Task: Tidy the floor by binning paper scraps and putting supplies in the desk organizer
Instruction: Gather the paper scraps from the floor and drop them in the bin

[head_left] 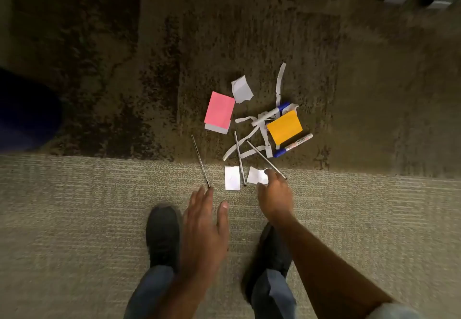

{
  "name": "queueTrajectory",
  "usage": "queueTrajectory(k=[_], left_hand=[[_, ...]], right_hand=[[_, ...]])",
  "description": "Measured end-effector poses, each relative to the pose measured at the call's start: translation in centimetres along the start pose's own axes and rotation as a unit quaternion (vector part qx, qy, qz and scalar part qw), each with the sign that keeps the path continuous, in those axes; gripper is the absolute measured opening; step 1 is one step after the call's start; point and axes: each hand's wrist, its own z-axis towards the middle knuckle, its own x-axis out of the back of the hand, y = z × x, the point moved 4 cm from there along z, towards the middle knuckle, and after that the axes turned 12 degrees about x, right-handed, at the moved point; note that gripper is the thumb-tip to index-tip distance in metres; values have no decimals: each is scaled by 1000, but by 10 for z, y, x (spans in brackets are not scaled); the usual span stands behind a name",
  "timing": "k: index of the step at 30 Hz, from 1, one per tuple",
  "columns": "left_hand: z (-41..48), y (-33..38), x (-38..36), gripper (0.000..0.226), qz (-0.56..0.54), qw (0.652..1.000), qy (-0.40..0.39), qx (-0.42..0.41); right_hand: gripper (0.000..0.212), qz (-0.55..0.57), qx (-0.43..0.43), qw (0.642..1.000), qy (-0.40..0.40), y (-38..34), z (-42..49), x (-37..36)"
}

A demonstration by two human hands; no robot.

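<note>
The person stands on a pale striped carpet [74,219] at the edge of a dark patterned rug [124,81], looking straight down past two black shoes [163,236]. The right hand [275,200] reaches down to a crumpled white paper scrap [257,176] lying on the carpet; its fingertips touch the scrap's right edge, the fingers curled loosely over it, though whether they have actually pinched it cannot be told. The left hand [203,231] hangs beside it with palm flat and fingers spread, holding nothing, its fingertips near the lower end of a thin dark pen [200,161]. A flat white paper square [232,178] lies between the two hands' reach, just left of the crumpled scrap. Two more thin pens [239,157] cross the border between rug and carpet, one [265,159] ending just beside the right hand. Farther out on the rug lie a pink sticky-note pad [220,112], a torn grey-white scrap [241,89], an orange sticky-note pad [284,127], a tangle of white paper strips [259,129], and two blue-capped markers [293,145], one [274,112] partly under the strips. No bin or desk organizer is in view.
</note>
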Motion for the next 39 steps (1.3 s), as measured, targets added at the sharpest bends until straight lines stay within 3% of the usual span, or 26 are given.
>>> queueTrajectory(k=[4,9,15,21,25,29,32,36,39], left_hand=[[50,-16,-39,51,-56,991,-31,121],[87,-18,-88,51,-37,988,-42,141],[114,-5,-119,68,-6,989,28,148],[128,4,-134,55,15,988,33,150],[134,1,-132,25,-48,984,37,170],[142,21,-100,18,-126,977,110,134],[161,43,-83,16,-197,967,140,76],[183,79,-95,19,-144,988,32,-43],[189,90,-106,14,-97,993,-46,-41]], right_hand=[[55,0,-8,1000,-2,13,21,-19],[59,-32,21,999,19,23,41,-32],[38,-16,71,997,28,28,46,-30],[33,130,46,990,43,28,65,-7],[23,252,-5,962,107,22,90,17],[29,218,-2,960,175,14,111,21],[31,164,-22,971,172,6,117,17],[33,110,-31,984,138,-2,121,7],[30,106,-44,986,120,0,125,9]])
